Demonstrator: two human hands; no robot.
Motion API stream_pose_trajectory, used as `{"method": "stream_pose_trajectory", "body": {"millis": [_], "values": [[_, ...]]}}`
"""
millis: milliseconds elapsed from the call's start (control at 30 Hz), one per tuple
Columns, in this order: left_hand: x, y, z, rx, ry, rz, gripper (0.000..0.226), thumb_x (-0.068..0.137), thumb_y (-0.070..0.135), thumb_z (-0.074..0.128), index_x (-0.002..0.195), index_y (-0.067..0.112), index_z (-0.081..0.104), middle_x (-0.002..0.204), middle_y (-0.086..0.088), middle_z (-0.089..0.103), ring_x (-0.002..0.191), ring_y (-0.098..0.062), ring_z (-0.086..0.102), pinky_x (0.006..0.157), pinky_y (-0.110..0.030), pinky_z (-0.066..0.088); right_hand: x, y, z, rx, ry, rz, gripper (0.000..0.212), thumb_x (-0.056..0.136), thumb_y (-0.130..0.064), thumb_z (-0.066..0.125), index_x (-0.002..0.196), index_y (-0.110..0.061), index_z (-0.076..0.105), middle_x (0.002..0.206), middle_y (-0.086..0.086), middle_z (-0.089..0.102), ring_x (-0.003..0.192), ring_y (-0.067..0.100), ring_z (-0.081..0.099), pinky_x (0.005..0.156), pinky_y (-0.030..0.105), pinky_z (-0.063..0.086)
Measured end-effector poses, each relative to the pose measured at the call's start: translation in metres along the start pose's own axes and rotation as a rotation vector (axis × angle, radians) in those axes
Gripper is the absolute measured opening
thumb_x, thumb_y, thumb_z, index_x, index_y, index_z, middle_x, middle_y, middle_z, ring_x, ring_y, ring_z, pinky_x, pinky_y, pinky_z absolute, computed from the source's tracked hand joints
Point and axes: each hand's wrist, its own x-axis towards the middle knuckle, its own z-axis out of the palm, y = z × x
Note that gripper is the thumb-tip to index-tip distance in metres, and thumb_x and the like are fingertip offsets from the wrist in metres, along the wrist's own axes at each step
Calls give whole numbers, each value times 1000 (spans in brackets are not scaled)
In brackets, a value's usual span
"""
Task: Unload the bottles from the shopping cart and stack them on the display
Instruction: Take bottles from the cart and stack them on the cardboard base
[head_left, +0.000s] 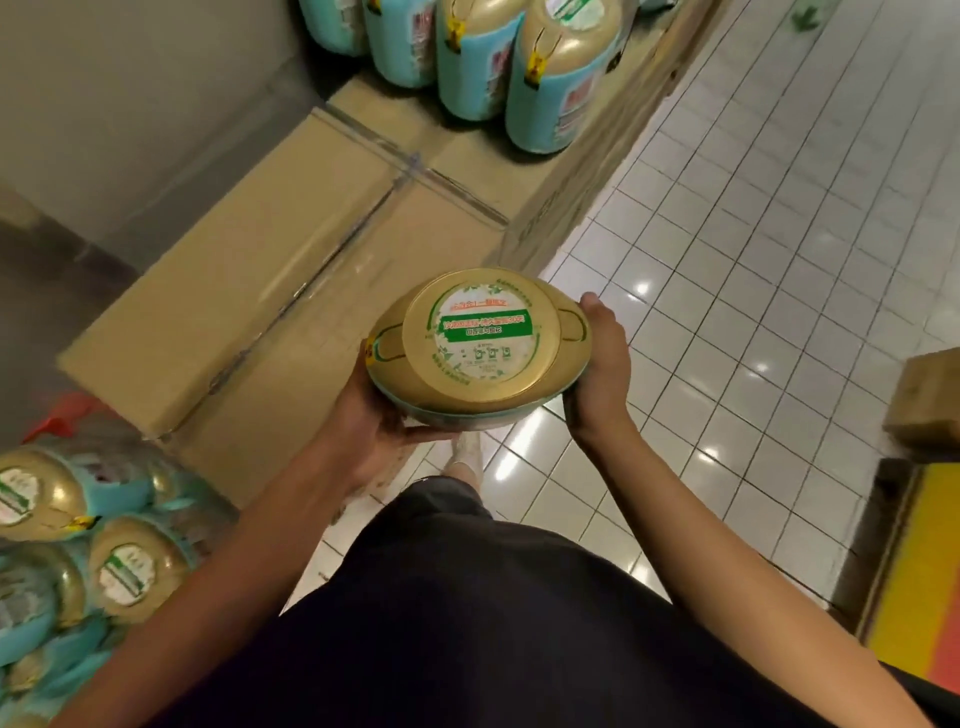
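one held bottle is gripped between two hands, above the white tiled floor and just in front of the person's body. its long axis is pointed almost straight along the line of sight, cap towards the camera and base towards the floor, so it is held upright. a broad gold cap is seen, with a round white label crossed by a green band and red print above it; a thin rim of the teal body shows beneath.

the left hand is placed at its lower left, fingers curled under the body. the right hand is pressed to its right side, thumb clamped over the shoulder; the other fingers are hidden behind it.

beyond the held bottle, at least four shelved bottles are stood in a row on at least two taped cardboard boxes. to its lower left, at least four piled bottles are seen, caps up.
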Motion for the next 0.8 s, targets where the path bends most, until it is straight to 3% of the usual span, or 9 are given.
{"method": "stream_pose_trajectory", "body": {"millis": [133, 233, 333, 400, 467, 533, 633, 800], "values": [[54, 47, 23, -17, 6, 5, 53, 109, 58, 30, 120, 35, 76, 130, -7, 72, 111, -32, 73, 75, -60, 61, 59, -34, 8, 70, -27, -32, 48, 105, -37, 37, 59, -29, 50, 60, -6, 49, 64, 15, 44, 69, 33, 42], [88, 89, 39, -1, -11, 8, 57, 107, 62, 28, 123, 34, 74, 130, -7, 72, 112, -36, 72, 80, -65, 60, 106, -61, 19, 90, -55, -33, 43, 97, -45, 41, 57, -31, 47, 63, 0, 46, 71, 26, 40, 75, 42, 37], [116, 133, 51, -6, -3, 34, 59, 105, 66, 25, 119, 40, 75, 129, -3, 74, 111, -34, 73, 82, -65, 59, 151, -87, 31, 97, -124, -89, 45, 98, -48, 43, 61, -32, 61, 69, -1, 58, 77, 27, 49, 81, 44, 43], [127, 158, 58, -29, 33, 50, 62, 106, 65, 22, 109, 43, 79, 122, 0, 76, 107, -33, 74, 75, -61, 62, 179, -103, 43, 107, -180, -123, 44, 101, -48, 44, 70, -35, 72, 76, -8, 68, 80, 16, 60, 85, 41, 47], [138, 177, 62, -87, 80, 75, 59, 107, 64, 23, 118, 39, 76, 123, -2, 76, 108, -36, 74, 72, -59, 62, 205, -120, 57, 154, -217, -154, 39, 101, -48, 46, 80, -38, 76, 82, -16, 71, 82, 5, 64, 85, 34, 50], [147, 192, 63, -143, 136, 110, 57, 108, 61, 25, 136, 32, 64, 127, -5, 74, 110, -37, 73, 71, -58, 62, 229, -133, 71, 201, -251, -183, 34, 98, -50, 49, 88, -36, 78, 91, -12, 73, 92, 10, 65, 93, 39, 51], [158, 212, 69, -217, 206, 170, 59, 108, 61, 25, 148, 30, 55, 134, -5, 70, 110, -32, 74, 71, -56, 62, 264, -154, 96, 197, -292, -187, 33, 96, -52, 52, 83, -43, 80, 89, -15, 74, 93, 8, 66, 99, 42, 51], [177, 252, 88, -311, 334, 284, 59, 108, 62, 25, 150, 31, 52, 143, -6, 63, 116, -36, 70, 76, -61, 61, 316, -187, 134, 167, -354, -133, 45, 103, -50, 45, 78, -43, 82, 90, -11, 79, 89, 5, 74, 81, 22, 56]]}}
